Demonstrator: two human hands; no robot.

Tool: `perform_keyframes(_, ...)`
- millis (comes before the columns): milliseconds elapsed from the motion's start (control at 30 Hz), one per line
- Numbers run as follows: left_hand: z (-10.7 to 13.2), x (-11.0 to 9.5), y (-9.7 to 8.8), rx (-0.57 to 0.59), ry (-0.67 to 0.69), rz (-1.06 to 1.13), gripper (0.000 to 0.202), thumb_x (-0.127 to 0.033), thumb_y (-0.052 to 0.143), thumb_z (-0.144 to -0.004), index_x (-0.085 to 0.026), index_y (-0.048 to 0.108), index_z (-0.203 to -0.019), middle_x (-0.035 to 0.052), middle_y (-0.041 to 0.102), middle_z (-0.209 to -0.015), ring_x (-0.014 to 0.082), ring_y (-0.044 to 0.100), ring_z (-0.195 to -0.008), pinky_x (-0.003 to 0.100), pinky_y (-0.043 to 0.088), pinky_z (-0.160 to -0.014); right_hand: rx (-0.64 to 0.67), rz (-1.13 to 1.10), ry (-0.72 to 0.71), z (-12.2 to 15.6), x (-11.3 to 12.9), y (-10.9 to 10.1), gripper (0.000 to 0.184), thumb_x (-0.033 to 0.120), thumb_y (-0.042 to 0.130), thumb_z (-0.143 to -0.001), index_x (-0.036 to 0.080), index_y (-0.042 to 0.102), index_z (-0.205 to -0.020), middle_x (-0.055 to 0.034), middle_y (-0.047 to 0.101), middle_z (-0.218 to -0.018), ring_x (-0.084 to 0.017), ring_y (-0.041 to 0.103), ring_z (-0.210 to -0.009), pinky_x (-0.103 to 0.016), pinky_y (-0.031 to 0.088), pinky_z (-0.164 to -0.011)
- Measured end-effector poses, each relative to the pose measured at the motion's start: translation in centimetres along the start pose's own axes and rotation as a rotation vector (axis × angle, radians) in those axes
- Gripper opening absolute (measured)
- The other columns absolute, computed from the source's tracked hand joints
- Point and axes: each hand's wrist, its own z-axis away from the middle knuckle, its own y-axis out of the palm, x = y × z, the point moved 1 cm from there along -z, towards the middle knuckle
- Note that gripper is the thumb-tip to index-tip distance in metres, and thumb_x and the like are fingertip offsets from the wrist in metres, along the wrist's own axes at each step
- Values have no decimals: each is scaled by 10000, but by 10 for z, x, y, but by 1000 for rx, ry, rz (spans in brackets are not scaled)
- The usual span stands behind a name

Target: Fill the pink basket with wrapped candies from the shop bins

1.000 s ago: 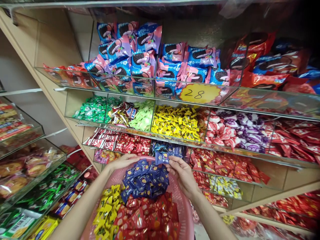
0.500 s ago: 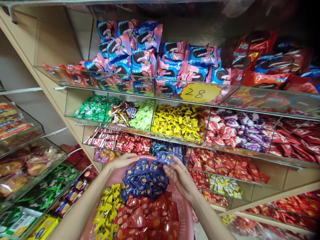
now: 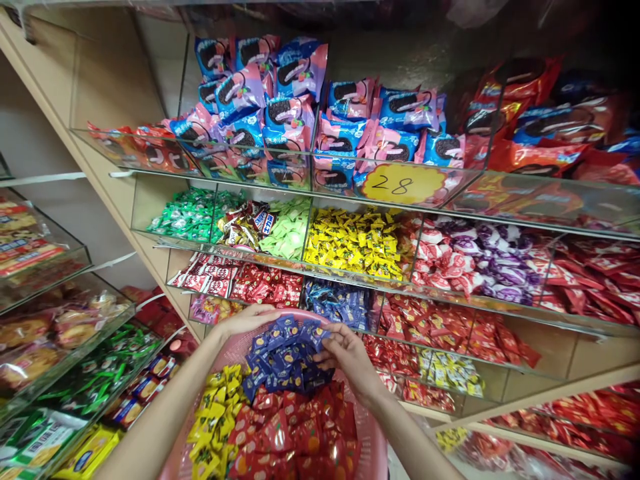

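Observation:
A pink plastic basket (image 3: pixel 373 433) sits low in front of me, filled with yellow candies (image 3: pixel 213 420), red candies (image 3: pixel 295 433) and a heap of dark blue candies (image 3: pixel 280 353). My left hand (image 3: pixel 245 319) grips the basket's far rim. My right hand (image 3: pixel 345 357) rests on the right side of the blue heap, fingers curled among the blue packets. Just beyond the basket, a shelf bin holds more blue candies (image 3: pixel 337 301).
Glass-fronted shelves rise ahead with green, light green, yellow (image 3: pixel 355 243), purple and red sweets, and cookie packs (image 3: pixel 290 113) above. A yellow price tag reading 28 (image 3: pixel 400 185) hangs on the upper shelf. More bins of snacks stand at the left (image 3: pixel 60 333).
My right hand, which held a blue candy up near the shelf bin, has come down onto the blue heap in the basket. The left hand stays on the rim.

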Motion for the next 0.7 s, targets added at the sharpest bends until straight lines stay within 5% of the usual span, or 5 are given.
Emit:
perform_keyframes(333,-1,5,0,13,-27,-4,539,-644,464,-802,-180,653,-1003,25,638,-948,188,534,-875,261,400,-768,-70,183,23,-8,-15,-9,552,565,751,-536,197,484,-848,126,494,-532,-151,620,-391,-171,369,-285)
perform_keyframes(700,-1,2,0,32,13,30,521,-632,468,-809,-166,645,-959,21,626,-923,183,526,-878,260,392,-775,7,254,-84,0,-8,-5,418,547,701,-661,197,517,-796,56,597,-466,-77,485,-316,-171,296,-315)
